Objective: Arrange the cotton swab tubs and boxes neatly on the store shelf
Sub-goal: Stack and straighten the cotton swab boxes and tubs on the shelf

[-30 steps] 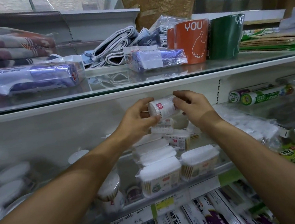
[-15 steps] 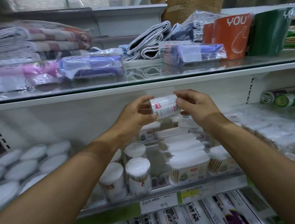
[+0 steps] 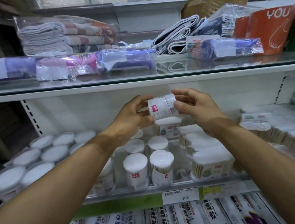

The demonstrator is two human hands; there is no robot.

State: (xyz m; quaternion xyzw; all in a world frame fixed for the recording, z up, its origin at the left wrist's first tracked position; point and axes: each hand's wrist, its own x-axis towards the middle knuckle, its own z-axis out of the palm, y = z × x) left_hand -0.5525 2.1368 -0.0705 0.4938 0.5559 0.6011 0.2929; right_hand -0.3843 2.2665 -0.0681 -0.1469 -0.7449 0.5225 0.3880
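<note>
A: The cotton swab tub point(image 3: 162, 107) is up in the air between both hands, lying on its side, long axis running left to right, in front of the shelf's white back wall point(image 3: 90, 107).

B: Start from the left. What's there?

A: Flat round packs point(image 3: 45, 151) far left on the shelf. Then the left hand point(image 3: 134, 116), fingers closed on the tub's swab-tip end. Directly below the tub stand upright round tubs point(image 3: 136, 171) in a small cluster. The right hand point(image 3: 194, 108) pinches the other end, thumb on the label. Further right, rectangular boxes point(image 3: 210, 161) in rows.

B: So what does the next move hinge on?

A: Orientation, I'd judge. The tub is horizontal; its neighbours stand upright. It needs turning on end before going down among them, and the cluster sits nearer the left hand.
</note>
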